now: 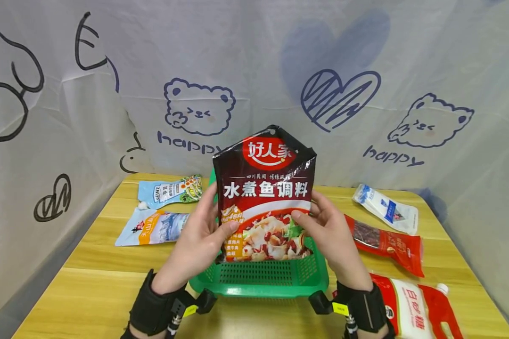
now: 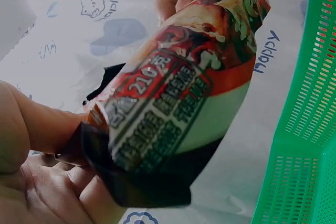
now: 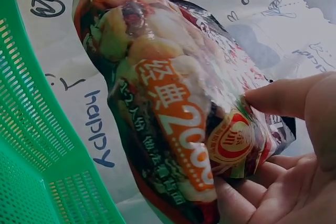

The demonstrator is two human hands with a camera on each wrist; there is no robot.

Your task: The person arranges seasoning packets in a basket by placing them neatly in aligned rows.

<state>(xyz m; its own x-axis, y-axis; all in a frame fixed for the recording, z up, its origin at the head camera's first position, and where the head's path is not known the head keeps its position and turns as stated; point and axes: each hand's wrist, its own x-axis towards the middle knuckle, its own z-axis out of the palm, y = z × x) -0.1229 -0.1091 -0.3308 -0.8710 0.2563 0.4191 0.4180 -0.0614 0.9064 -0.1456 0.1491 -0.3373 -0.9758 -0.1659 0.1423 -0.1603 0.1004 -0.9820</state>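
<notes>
Packet (image 1: 269,190), frame centre: holding-up step, apparently, left grip (image 1: 201,235) and right grip (image 1: 332,230) pinching its sides in front of basket (image 1: 258,291), next move likely needing even support

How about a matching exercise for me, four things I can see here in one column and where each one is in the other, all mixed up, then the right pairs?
Things:
1. Seasoning packet
2. Green basket
3. Heinz pouch
4. White-capped red bag

Places:
A. Far left of the table
B. Near right of the table
C. In the middle, partly hidden behind something held up
D. Between the left hand and the right hand

Right pairs: 1-D, 2-C, 3-A, 4-B
</notes>
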